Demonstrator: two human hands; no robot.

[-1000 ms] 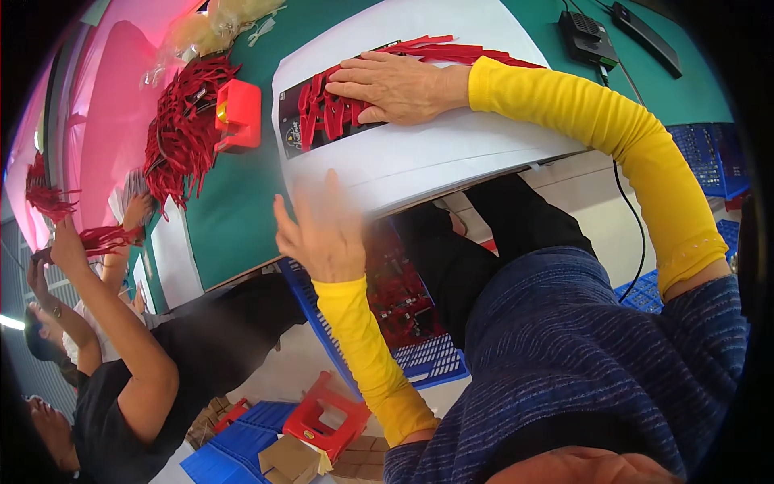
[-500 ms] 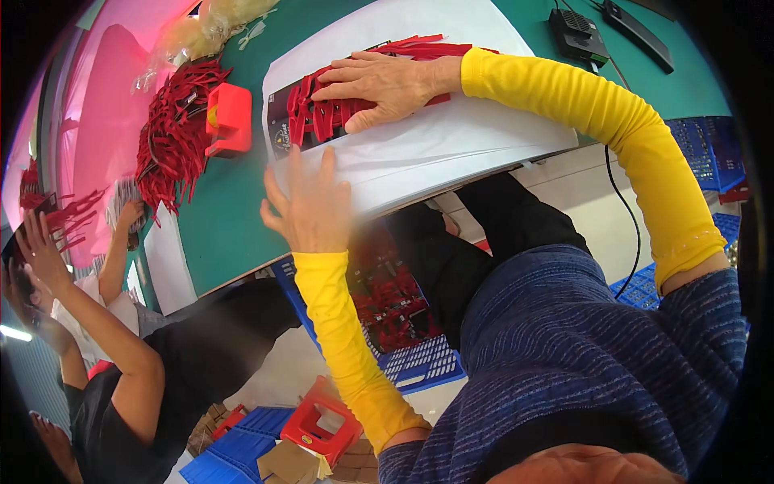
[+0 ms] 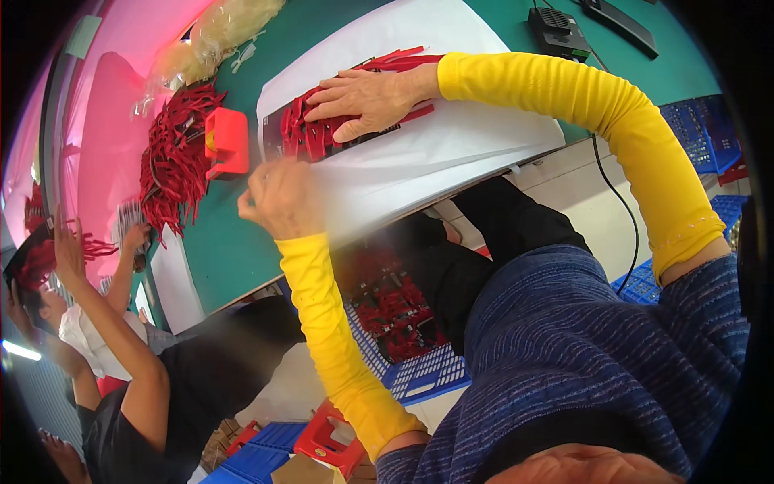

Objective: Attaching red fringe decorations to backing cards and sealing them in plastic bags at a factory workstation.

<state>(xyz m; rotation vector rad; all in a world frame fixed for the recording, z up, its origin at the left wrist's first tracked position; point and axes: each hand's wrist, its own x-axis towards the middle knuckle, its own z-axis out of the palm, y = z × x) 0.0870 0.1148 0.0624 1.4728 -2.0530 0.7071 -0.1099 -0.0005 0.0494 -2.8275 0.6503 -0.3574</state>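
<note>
My right hand [image 3: 367, 101] lies flat, fingers spread, on a bundle of red ribbons [image 3: 293, 133] with dark card beneath. The bundle rests on a large white sheet [image 3: 459, 121] on the green table. Close to the sheet's near left corner is my left hand [image 3: 282, 196], partly blurred. Its fingers are curled in; whether anything is between them is hidden.
Left of the sheet stand a red tape dispenser [image 3: 226, 141] and a heap of red ribbons [image 3: 177, 153]. Plastic bags [image 3: 230, 32] lie behind, a black device [image 3: 558, 34] at back right. Below is a blue crate [image 3: 427, 379] of ribbon pieces. Co-workers sit at left.
My left hand has drawn back slightly left and its outstretched fingers have curled in. My right hand stays flat on the ribbons. At left, a co-worker's hands have shifted.
</note>
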